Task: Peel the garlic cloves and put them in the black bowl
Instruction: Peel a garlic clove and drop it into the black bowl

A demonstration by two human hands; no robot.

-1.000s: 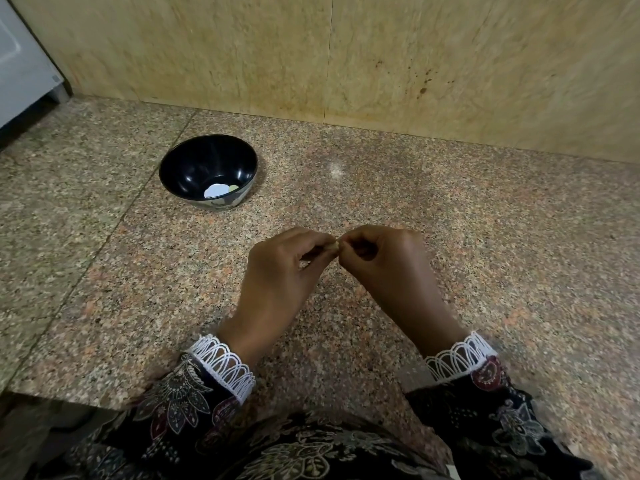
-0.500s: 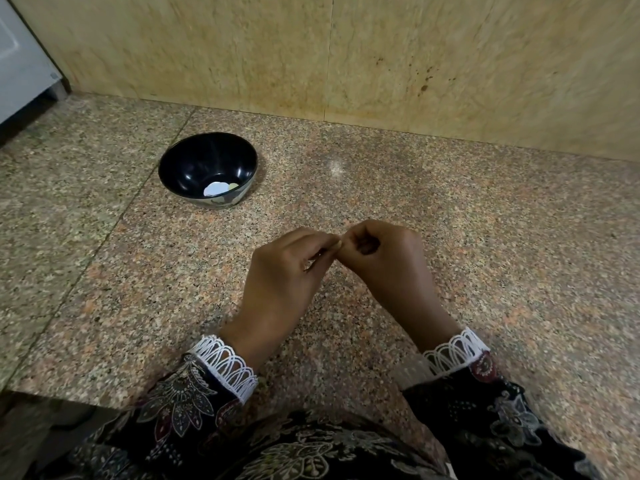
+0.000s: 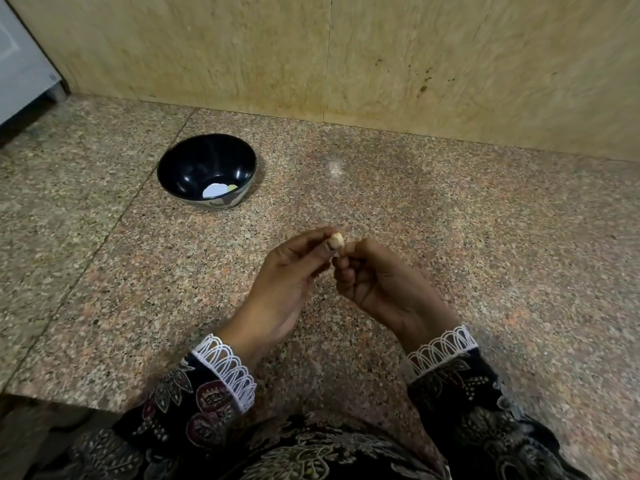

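Observation:
A pale garlic clove (image 3: 336, 241) shows between the fingertips of both hands, above the middle of the granite counter. My left hand (image 3: 287, 282) pinches it between thumb and fingers, palm turned up. My right hand (image 3: 377, 285) has its fingers curled, and its fingertips meet the clove from the right. The black bowl (image 3: 194, 161) stands on the counter to the far left of the hands, with a pale peeled piece (image 3: 215, 190) and a small yellowish bit in its bottom.
The speckled granite counter (image 3: 485, 220) runs to a beige stone wall (image 3: 381, 57) at the back. A white appliance (image 3: 20, 64) stands at the far left. The counter's front edge (image 3: 69, 398) lies just before my patterned sleeves.
Both hands have turned palm-up and lifted slightly, so the garlic clove now shows at the fingertips. The bowl has not moved.

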